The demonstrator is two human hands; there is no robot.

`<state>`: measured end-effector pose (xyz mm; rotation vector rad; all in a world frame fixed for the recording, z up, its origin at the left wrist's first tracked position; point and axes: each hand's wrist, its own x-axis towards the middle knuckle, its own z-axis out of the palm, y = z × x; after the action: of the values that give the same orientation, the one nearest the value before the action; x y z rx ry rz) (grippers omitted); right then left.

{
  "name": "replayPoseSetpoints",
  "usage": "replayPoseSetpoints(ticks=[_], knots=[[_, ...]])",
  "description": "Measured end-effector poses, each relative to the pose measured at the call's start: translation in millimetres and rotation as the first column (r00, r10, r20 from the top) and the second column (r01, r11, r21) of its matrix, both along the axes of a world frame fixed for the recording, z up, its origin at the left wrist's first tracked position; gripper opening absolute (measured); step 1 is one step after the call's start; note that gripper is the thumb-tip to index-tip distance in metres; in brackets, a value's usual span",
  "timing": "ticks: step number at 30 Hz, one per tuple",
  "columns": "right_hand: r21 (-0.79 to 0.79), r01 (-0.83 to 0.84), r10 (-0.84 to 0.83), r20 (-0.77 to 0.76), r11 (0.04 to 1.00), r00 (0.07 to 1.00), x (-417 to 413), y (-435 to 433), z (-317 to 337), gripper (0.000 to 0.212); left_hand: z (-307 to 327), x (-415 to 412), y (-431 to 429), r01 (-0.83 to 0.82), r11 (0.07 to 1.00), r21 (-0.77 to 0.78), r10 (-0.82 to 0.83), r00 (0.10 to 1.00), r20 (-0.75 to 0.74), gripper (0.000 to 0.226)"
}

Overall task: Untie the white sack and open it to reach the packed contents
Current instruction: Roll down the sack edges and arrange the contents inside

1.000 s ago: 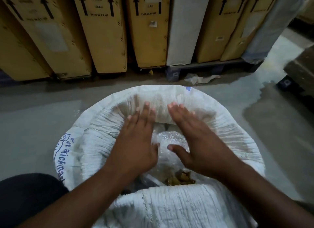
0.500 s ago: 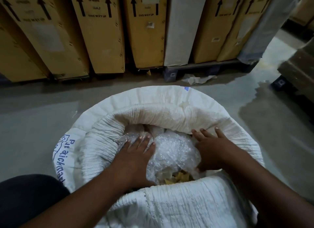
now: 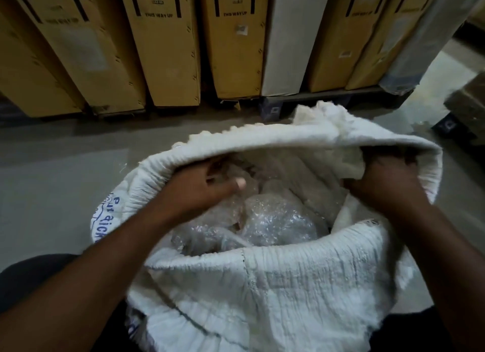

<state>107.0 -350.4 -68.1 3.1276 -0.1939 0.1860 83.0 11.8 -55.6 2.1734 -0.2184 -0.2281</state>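
woven white cloth fills the lower half of the head view: the sack (image 3: 301, 286) stands on the floor (image 3: 57, 183) right below the camera, mouth up and already untied, with no cord to be seen on it. its near wall sits at 6 o'clock, crumpled and folded outward; the far rim rises as a thick roll from 10 o'clock round to 2 o'clock.

left hand (image 3: 199, 191) is inside the mouth at 10 o'clock, fingers curled up under the far roll and thumb stretched toward the middle. it seems to be gripping the cloth, though blur hides the fingertips. right hand (image 3: 385, 189) is at 2 o'clock, closed in a fist on a bunch of the rim. the two hands are well apart, spreading the mouth.

bubble wrap (image 3: 273, 220) lies in the opening between the hands, covering whatever is packed beneath; the goods themselves cannot be made out.

behind, at 12 o'clock, a row of cartons (image 3: 162, 49) stands on a pallet (image 3: 328, 99).

the step in hand looks like the widening of the mouth, with the untying done. next, the far roll probably wants pushing out and down over the sack's side, so it stops overhanging. then a hand can let go and lift the wrap clear.
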Motion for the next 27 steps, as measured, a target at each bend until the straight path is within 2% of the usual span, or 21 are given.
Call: replayPoseSetpoints(ticks=[1, 3, 5, 6, 7, 8, 9, 10, 11, 12, 13, 14, 16, 19, 21, 24, 25, 27], knots=[[-0.014, -0.028, 0.027, -0.073, 1.0, 0.997, 1, 6, -1, 0.088, 1, 4, 3, -0.048, 0.974, -0.221, 0.033, 0.997, -0.071, 0.05], [0.021, -0.131, 0.132, -0.201, 0.991, 0.971, 1, 20, -1, 0.067, 2, 12, 11, -0.191, 0.8, -0.569, 0.137, 0.981, -0.136, 0.041], [0.156, -0.25, 0.28, -0.216, 0.955, 0.935, 0, 33, 1, 0.051, 0, 21, 16, -0.358, 0.604, -0.712, 0.225, 0.934, -0.279, 0.043], [0.239, -0.298, 0.349, -0.207, 0.924, 0.914, -2, 39, 4, 0.045, -2, 25, 15, -0.433, 0.543, -0.719, 0.21, 0.9, -0.383, 0.045], [0.328, -0.329, 0.409, -0.214, 0.885, 0.887, -4, 43, 8, 0.038, -3, 27, 14, -0.494, 0.55, -0.673, 0.194, 0.86, -0.472, 0.044], [0.427, -0.335, 0.462, -0.237, 0.84, 0.854, -6, 46, 11, 0.031, -7, 26, 10, -0.525, 0.634, -0.568, 0.213, 0.824, -0.525, 0.04], [0.532, -0.305, 0.498, -0.267, 0.79, 0.825, -8, 49, 14, 0.025, -14, 23, 7, -0.462, 0.787, -0.409, 0.241, 0.84, -0.486, 0.034], [0.634, -0.244, 0.518, -0.29, 0.734, 0.805, -11, 51, 18, 0.021, -24, 18, 4, -0.281, 0.944, -0.17, 0.215, 0.92, -0.327, 0.032], [0.719, -0.169, 0.524, -0.304, 0.674, 0.796, -14, 53, 20, 0.02, -34, 10, 1, -0.089, 0.988, 0.124, 0.104, 0.987, -0.12, 0.035], [0.774, -0.105, 0.52, -0.311, 0.624, 0.796, -16, 54, 21, 0.021, -38, 2, -4, 0.04, 0.94, 0.34, -0.046, 0.999, 0.011, 0.039], [0.794, -0.076, 0.507, -0.307, 0.603, 0.805, -17, 54, 20, 0.026, -41, -6, -8, 0.108, 0.904, 0.414, -0.142, 0.988, 0.052, 0.044], [0.781, -0.086, 0.485, -0.292, 0.618, 0.824, -18, 53, 19, 0.037, -40, -11, -12, 0.145, 0.904, 0.402, -0.183, 0.982, 0.056, 0.048], [0.655, -0.191, 0.412, -0.2, 0.731, 0.889, -17, 48, 10, 0.064, -35, -15, -17, 0.106, 0.927, 0.359, -0.176, 0.97, 0.168, 0.048], [0.469, -0.291, 0.316, 0.027, 0.834, 0.948, -9, 36, 1, 0.077, -25, -8, -12, -0.117, 0.952, 0.284, -0.023, 0.894, 0.447, 0.048], [0.386, -0.283, 0.284, 0.056, 0.878, 0.957, -1, 30, -3, 0.086, -27, 0, -1, -0.158, 0.944, 0.289, 0.012, 0.894, 0.447, 0.062], [0.187, -0.238, 0.253, -0.062, 0.953, 0.965, 5, 33, -13, 0.104, -36, 7, 9, -0.126, 0.896, 0.427, -0.037, 0.935, 0.354, 0.089], [0.13, -0.231, 0.24, -0.057, 0.964, 0.969, 4, 36, -17, 0.106, -38, 8, 10, -0.136, 0.879, 0.456, -0.035, 0.937, 0.347, 0.096], [0.05, -0.202, 0.198, 0.075, 0.978, 0.977, 2, 44, -18, 0.103, -34, 11, 14, -0.199, 0.86, 0.47, -0.005, 0.918, 0.397, 0.103]])
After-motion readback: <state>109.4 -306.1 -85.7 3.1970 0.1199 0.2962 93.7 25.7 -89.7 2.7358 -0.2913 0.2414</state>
